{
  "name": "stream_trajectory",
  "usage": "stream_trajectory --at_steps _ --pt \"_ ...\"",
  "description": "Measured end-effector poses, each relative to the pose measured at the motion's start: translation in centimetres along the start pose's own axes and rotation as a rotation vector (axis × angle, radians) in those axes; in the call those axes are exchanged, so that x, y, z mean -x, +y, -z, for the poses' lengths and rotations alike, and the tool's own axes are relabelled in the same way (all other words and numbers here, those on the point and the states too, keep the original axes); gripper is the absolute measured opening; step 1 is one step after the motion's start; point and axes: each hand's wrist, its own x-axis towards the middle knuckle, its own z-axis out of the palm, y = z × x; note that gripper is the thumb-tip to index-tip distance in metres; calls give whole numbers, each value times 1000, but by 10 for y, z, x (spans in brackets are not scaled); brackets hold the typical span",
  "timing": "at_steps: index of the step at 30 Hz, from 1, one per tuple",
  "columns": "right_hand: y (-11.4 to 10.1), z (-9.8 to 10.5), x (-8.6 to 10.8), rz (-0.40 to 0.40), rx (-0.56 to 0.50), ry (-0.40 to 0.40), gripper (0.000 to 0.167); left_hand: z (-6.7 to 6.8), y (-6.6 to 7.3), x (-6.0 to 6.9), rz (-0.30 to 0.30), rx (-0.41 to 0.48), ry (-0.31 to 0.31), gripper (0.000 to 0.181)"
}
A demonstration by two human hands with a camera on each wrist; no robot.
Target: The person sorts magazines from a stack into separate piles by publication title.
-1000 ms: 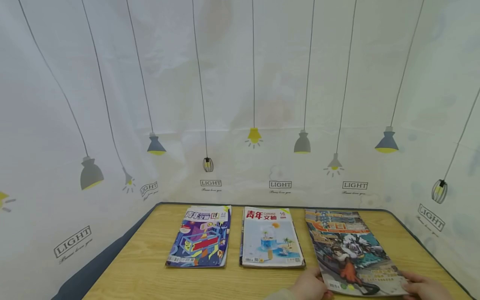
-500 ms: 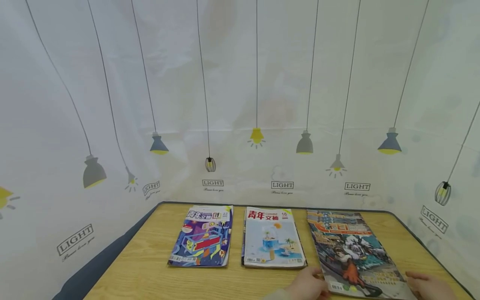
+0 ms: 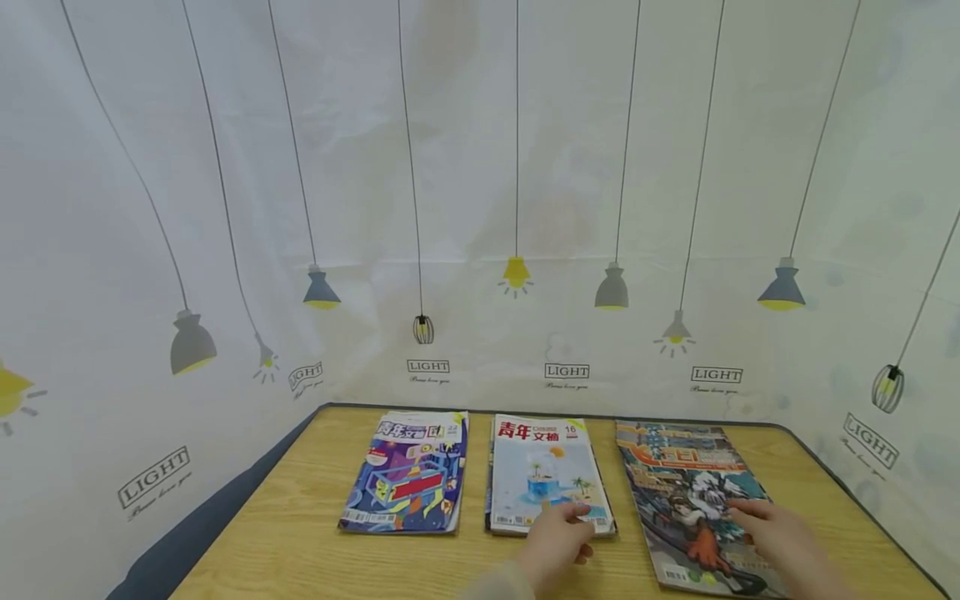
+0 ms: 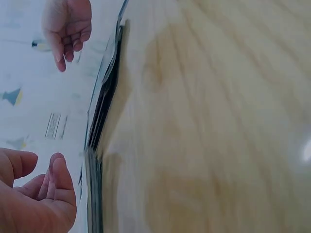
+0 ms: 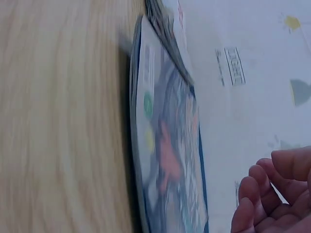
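My left hand (image 3: 557, 540) hovers over the front edge of the middle stack of magazines, whose white cover (image 3: 532, 460) bears a blue island picture. Its fingers bend loosely and hold nothing; the left wrist view shows this hand (image 4: 41, 199) above the stack, apart from it. Over the right edge of the large comic magazine (image 3: 678, 508) is my right hand (image 3: 783, 542). In the right wrist view that hand (image 5: 279, 199) is raised off the cover, fingers loosely bent around nothing. This magazine lies on others, whose top strips show behind it.
Left of the middle stack lies another stack with a purple magazine (image 3: 408, 483) on top. All three stacks rest on a wooden table (image 3: 270, 533) with a dark edge. A white curtain (image 3: 465, 167) printed with lamps encloses its back and sides.
Both hands have left the lower edges of the comic magazine. The left hand has moved left to the middle stack, the right hand up and inward over the cover. The magazines stay put.
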Motion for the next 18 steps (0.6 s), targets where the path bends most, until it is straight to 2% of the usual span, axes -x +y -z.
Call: stream_trajectory --at_steps 5,9,12,15,18 --pt "-24 -34 4 43 -31 11 53 32 -4 -4 14 22 78 37" --pt "-39 -61 5 30 -106 20 46 54 -8 -5 -27 14 152 39" --pt "-49 -79 3 50 -125 9 44 67 -10 -3 -68 -5 203 39" --pt "-58 -98 1 83 -151 -1 46 78 -11 -2 -56 -10 231 41" --pt "-62 -114 -3 106 -149 11 47 86 -11 -2 -7 -19 265 42"
